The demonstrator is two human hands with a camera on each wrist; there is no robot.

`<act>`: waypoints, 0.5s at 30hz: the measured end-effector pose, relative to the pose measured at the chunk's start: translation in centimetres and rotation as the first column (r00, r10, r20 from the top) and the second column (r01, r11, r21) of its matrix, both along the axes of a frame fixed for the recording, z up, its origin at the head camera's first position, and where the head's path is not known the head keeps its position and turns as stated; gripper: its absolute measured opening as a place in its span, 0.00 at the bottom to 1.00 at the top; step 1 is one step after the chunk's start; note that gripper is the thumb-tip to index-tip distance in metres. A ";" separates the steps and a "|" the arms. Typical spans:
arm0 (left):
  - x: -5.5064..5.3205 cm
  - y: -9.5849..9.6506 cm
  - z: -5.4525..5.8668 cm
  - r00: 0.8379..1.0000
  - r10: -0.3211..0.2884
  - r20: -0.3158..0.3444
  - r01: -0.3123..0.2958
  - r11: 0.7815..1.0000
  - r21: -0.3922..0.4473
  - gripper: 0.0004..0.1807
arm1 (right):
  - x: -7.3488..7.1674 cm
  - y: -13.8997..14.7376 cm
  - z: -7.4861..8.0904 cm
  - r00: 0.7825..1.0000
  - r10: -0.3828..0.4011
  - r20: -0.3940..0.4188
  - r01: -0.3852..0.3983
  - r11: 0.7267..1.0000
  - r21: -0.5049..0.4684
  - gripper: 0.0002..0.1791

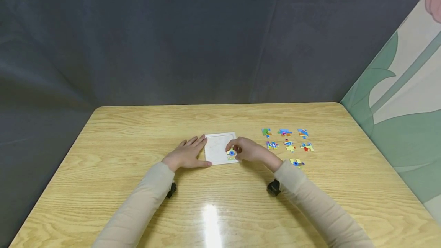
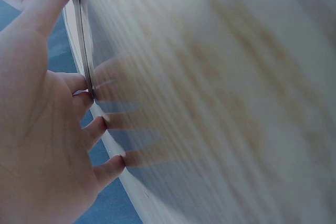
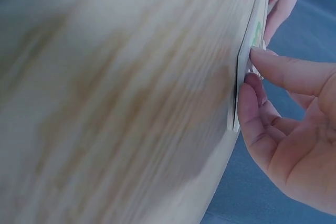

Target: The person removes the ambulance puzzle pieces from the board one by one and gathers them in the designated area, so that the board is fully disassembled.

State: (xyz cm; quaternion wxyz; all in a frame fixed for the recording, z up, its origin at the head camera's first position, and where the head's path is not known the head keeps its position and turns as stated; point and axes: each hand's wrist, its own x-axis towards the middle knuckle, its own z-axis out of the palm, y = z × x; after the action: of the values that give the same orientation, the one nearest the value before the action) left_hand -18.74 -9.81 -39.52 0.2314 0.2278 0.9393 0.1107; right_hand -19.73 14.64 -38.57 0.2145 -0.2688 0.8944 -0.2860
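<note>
A shallow white puzzle tray (image 1: 216, 149) lies on the wooden table, with a thin line drawn inside its border. My left hand (image 1: 188, 154) is spread flat at its left side, fingertips and thumb at the edge. In the left wrist view that hand (image 2: 44, 124) has its thumb along the tray's near edge (image 2: 79, 19). Over the tray's lower right corner my right hand (image 1: 249, 150) pinches a yellow-and-blue puzzle piece (image 1: 231, 153). The right wrist view shows the thumb and curled fingers of this hand (image 3: 294, 114) low at the tray's edge (image 3: 241, 72).
Several colourful puzzle pieces lie in loose rows right of the tray, among them a green-and-blue piece (image 1: 266, 132), a yellow-and-red piece (image 1: 307, 147) and a yellow-and-blue piece (image 1: 296, 162) near the right sleeve (image 1: 293, 177). Behind the wooden table (image 1: 138, 133) hangs a dark curtain (image 1: 193, 41).
</note>
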 end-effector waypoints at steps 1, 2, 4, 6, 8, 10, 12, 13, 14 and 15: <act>0.0 0.0 0.0 1.000 0.000 0.001 0.000 1.000 0.001 0.50 | 0.0 0.0 0.0 1.000 -0.006 0.000 0.006 1.000 -0.002 0.18; 0.0 0.0 0.0 1.000 0.000 0.001 0.000 1.000 0.002 0.50 | 0.0 0.0 -0.1 1.000 -0.011 -0.001 0.011 1.000 -0.004 0.18; 0.0 0.0 -0.1 1.000 0.000 0.000 0.000 1.000 0.002 0.50 | 0.0 -0.1 -0.2 1.000 -0.030 0.001 0.030 1.000 -0.011 0.19; 0.0 0.0 -0.1 1.000 -0.001 -0.003 0.001 1.000 0.002 0.50 | 0.0 -0.1 -0.2 0.999 -0.052 0.009 0.052 0.998 -0.026 0.19; 0.0 0.0 0.0 1.000 -0.002 -0.005 0.002 1.000 0.000 0.50 | 0.0 -0.1 -0.2 0.998 -0.064 0.009 0.064 0.997 -0.041 0.18; 0.0 0.1 0.0 1.000 -0.001 -0.004 0.001 1.000 -0.001 0.50 | 0.1 0.0 -0.2 0.997 -0.074 0.010 0.075 0.995 -0.059 0.17; 0.1 0.1 0.1 1.000 0.000 -0.002 0.000 1.000 -0.002 0.50 | 0.1 0.0 -0.1 0.996 -0.084 0.013 0.085 0.994 -0.075 0.16; 0.1 0.1 0.1 1.000 0.001 -0.002 -0.001 1.000 -0.002 0.50 | 0.1 0.0 -0.1 0.996 -0.089 0.014 0.090 0.993 -0.080 0.15; 0.1 0.1 0.1 1.000 0.001 -0.001 -0.001 1.000 -0.001 0.50 | 0.2 0.0 -0.1 0.995 -0.094 0.015 0.095 0.992 -0.085 0.14; 0.1 0.1 0.1 1.000 0.002 0.000 -0.002 1.000 -0.001 0.50 | 0.2 0.0 0.0 0.995 -0.099 0.017 0.100 0.991 -0.089 0.14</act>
State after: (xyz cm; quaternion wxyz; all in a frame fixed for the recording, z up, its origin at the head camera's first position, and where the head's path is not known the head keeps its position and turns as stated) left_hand -18.68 -9.73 -39.45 0.2313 0.2267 0.9396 0.1104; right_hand -19.54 14.66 -38.61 0.1935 -0.2314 0.8916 -0.3378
